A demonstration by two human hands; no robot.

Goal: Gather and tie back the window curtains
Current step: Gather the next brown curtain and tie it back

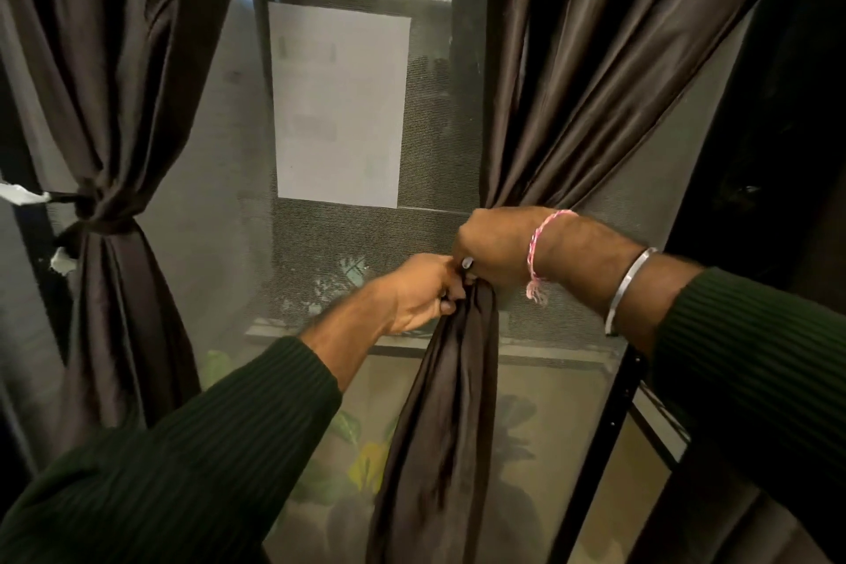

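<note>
Both hands are on the right curtain [572, 73], right where it's bunched into a narrow waist in front of the window mesh [348, 252]. The right hand [492, 245] is wrapped around the gathered fabric from above, fingers curled in tight. The left hand [419, 293] is just beside it, touching, pinching the cloth at the same spot. Below the hands the curtain hangs down in one loose twisted tail. The left curtain [114, 82] is already cinched with a dark tie [98, 208] and hangs off to the side. A white paper sheet [338, 105] is stuck on the window between the two curtains.
</note>
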